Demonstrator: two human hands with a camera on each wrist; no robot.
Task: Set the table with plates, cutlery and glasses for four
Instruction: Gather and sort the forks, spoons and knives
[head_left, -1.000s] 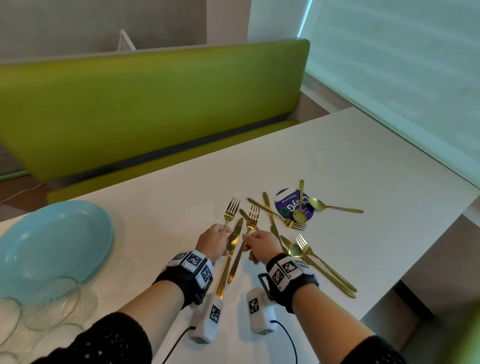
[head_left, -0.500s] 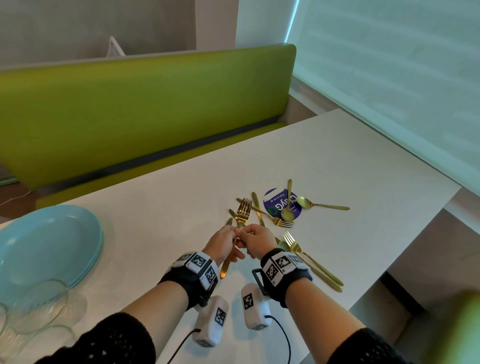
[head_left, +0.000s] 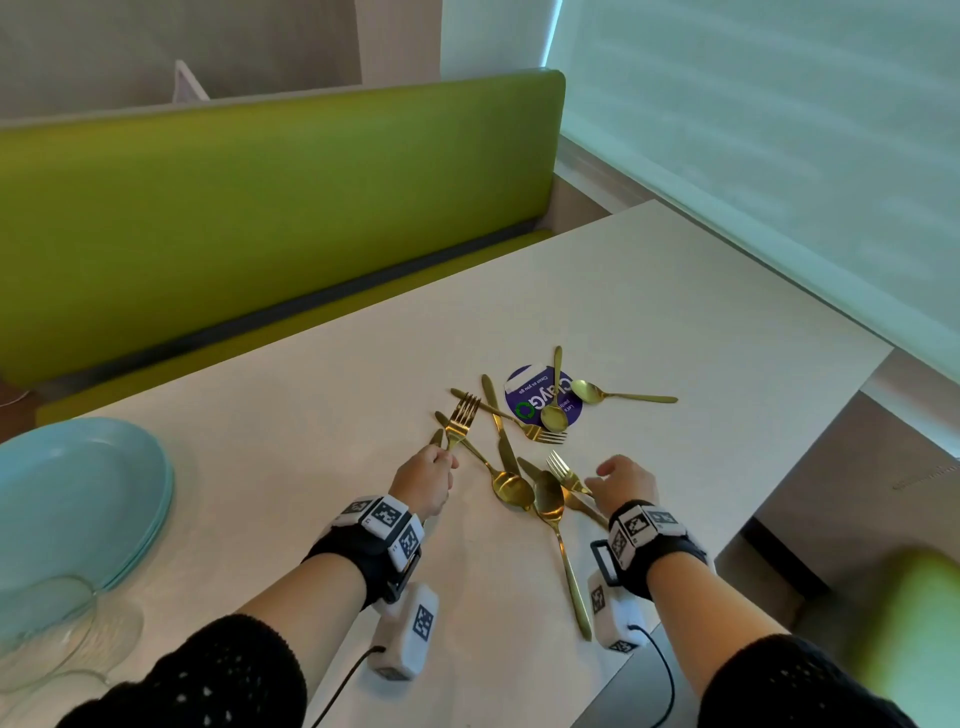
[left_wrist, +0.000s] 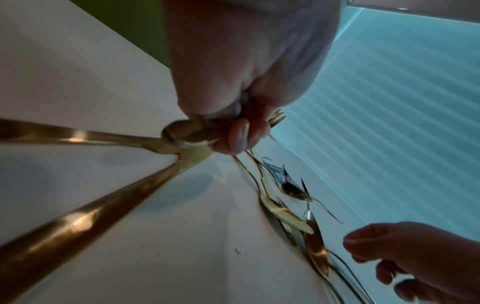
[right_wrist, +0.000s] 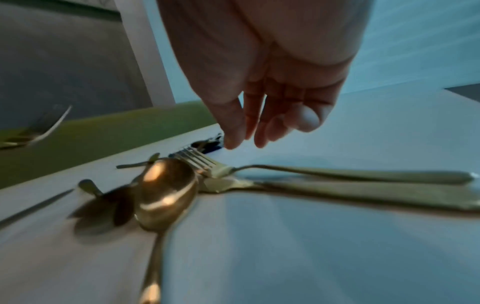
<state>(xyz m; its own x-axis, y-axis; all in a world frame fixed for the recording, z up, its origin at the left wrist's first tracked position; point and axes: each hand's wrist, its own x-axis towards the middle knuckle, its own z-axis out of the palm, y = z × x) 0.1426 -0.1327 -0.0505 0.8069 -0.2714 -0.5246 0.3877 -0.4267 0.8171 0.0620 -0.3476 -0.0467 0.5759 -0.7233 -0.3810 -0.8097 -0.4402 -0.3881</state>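
Observation:
My left hand (head_left: 431, 475) grips a bundle of gold cutlery (head_left: 461, 418); fork tines and a knife tip stick out past the fingers. In the left wrist view the same hand (left_wrist: 233, 131) holds the gold handles (left_wrist: 78, 222), which fan out toward the camera. My right hand (head_left: 610, 478) hovers empty, fingers relaxed (right_wrist: 233, 131), just over a gold fork (right_wrist: 200, 162) lying beside a knife (right_wrist: 363, 191) and a spoon (right_wrist: 166, 191). More gold cutlery (head_left: 498, 431) lies scattered mid-table. Light blue plates (head_left: 78, 509) are stacked at the left, with clear glasses (head_left: 52, 623) in front of them.
A round purple sticker (head_left: 535, 387) lies on the white table (head_left: 675, 312) under a spoon. A green bench (head_left: 260, 208) runs along the far side. The table's right edge is close to my right wrist. A window blind fills the right.
My hands met and the right passed its fork to the left. The right hand then let go and moved right, over the fork near the table edge.

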